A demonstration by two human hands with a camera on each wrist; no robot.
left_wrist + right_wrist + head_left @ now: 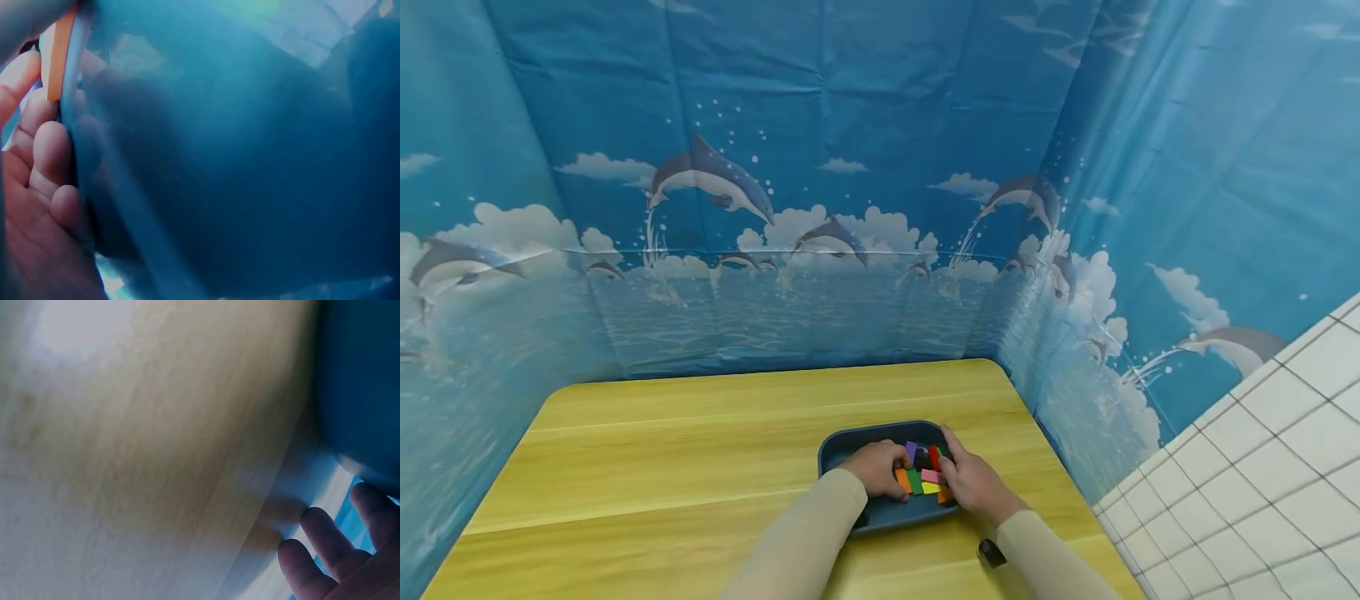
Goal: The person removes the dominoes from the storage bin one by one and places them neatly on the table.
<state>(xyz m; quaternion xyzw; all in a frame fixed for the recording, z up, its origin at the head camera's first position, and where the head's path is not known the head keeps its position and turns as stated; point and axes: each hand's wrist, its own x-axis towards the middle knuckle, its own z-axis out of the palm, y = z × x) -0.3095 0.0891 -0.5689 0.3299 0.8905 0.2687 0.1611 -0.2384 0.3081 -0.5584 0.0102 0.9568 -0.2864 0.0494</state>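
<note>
both hands at a tray of loose coloured blocks

the yellow table (pixel 647 475) spread out on the left, and the dark blue tray (pixel 901 515) rested on its nearer, right-hand part. inside the tray, the left hand (pixel 878 468) reached in with thumb and fingers curved and parted beside an orange block (pixel 903 481). the left wrist view showed an orange edge next to the fingertips — whether anything was pinched or merely touched could not be told.

rightward came a green block (pixel 914 481), with a purple block (pixel 911 451) behind it, then a yellow block (pixel 931 488), a pink block (pixel 932 477) and a red block (pixel 934 456), all crowded towards the tray's right end.

the right hand (pixel 977 483) straddled the right rim: thumb inside near the pink block, other fingers outside, gently bent. it seemed a light hold on the tray wall — its firmness was hidden.

the likeliest trouble was a slip: a squeeze across several loose pieces would bear mainly on the end ones, so middle ones could drop. the right thumb, so close, could knock the red block over. an uneven pull on the rim could slide or tip the tray.
</note>
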